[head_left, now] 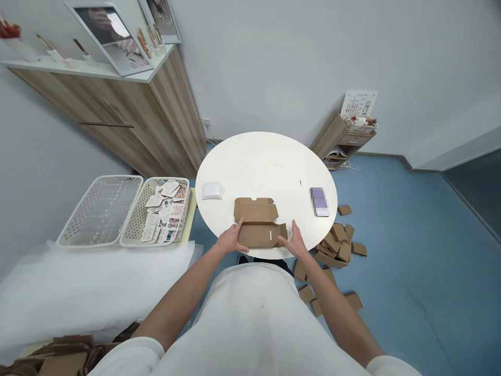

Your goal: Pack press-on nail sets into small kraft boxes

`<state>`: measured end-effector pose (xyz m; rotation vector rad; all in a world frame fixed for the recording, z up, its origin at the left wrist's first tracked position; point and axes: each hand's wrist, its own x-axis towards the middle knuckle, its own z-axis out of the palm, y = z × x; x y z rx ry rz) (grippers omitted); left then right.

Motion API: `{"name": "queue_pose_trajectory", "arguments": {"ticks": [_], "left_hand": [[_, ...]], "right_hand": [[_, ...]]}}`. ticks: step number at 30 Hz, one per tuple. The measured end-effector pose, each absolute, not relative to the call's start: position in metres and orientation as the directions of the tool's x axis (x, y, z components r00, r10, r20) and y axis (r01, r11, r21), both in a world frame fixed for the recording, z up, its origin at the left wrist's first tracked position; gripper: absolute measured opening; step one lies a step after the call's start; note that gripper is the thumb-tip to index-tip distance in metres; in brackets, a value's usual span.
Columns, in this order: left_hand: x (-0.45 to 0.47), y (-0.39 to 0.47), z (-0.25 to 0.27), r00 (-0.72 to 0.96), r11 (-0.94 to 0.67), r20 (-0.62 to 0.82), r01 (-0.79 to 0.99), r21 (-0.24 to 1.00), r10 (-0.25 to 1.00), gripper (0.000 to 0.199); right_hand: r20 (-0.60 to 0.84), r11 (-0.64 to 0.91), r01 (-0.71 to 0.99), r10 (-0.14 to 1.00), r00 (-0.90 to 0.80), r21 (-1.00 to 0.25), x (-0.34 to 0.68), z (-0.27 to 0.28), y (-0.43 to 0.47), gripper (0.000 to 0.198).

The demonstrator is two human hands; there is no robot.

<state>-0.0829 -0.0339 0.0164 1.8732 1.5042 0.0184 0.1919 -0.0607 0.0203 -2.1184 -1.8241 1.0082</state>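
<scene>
A brown cardboard box [256, 236], partly unfolded with its lid flap laid back, lies on the white oval table [266, 156] near the front edge. My left hand [234, 237] rests at the box's left side, thumb and fingers apart along its edge. At the right end, my right hand [293, 240] has its fingers spread, with the thumb touching the side flap. A short white strip shows on the box's inner panel. To the left lies a white packet [212, 190]; at the table's right sits a stack of purple cards [319, 201], blurred in the picture.
Flattened and folded cardboard boxes [336, 243] lie heaped on the floor at right. On the left stand a white basket of packaged items [129, 237] and a basket with clear plastic [62, 237]. A wooden cabinet [172, 104] stands behind them, a small shelf [332, 136] at back right.
</scene>
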Motion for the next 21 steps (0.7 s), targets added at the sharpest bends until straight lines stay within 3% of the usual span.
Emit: {"name": "queue_pose_trajectory", "arguments": {"ticks": [4, 8, 11, 14, 17, 19, 21], "left_hand": [[-0.077, -0.032, 0.018, 0.313, -0.016, -0.416, 0.814, 0.58, 0.854, 0.116], [-0.075, -0.031, 0.019, 0.32, -0.009, -0.422, 0.806, 0.592, 0.848, 0.117], [-0.075, -0.031, 0.02, 0.327, -0.032, -0.407, 0.811, 0.584, 0.853, 0.118], [-0.075, -0.032, 0.02, 0.323, -0.032, -0.406, 0.814, 0.579, 0.855, 0.119], [-0.074, -0.033, 0.02, 0.311, -0.018, -0.42, 0.821, 0.571, 0.852, 0.12], [-0.074, -0.034, 0.02, 0.305, -0.009, -0.425, 0.821, 0.571, 0.852, 0.12], [-0.073, -0.034, 0.02, 0.299, 0.002, -0.425, 0.816, 0.578, 0.855, 0.119]], "right_hand": [[-0.539, -0.509, 0.517, 0.836, 0.104, -0.688, 0.203, 0.014, -0.069, 0.069], [-0.552, -0.524, 0.362, 0.833, 0.03, -0.771, 0.188, 0.016, -0.06, 0.06], [-0.498, -0.471, 0.394, 0.866, 0.037, -0.789, 0.171, 0.021, -0.05, 0.055], [-0.472, -0.406, 0.591, 0.88, 0.048, -0.697, 0.158, 0.021, -0.045, 0.051], [-0.522, -0.356, 0.818, 0.849, 0.081, -0.452, 0.151, 0.017, -0.043, 0.037], [-0.554, -0.345, 0.88, 0.824, 0.117, -0.328, 0.147, 0.014, -0.044, 0.027], [-0.564, -0.341, 0.897, 0.815, 0.134, -0.281, 0.144, 0.011, -0.043, 0.022]]}}
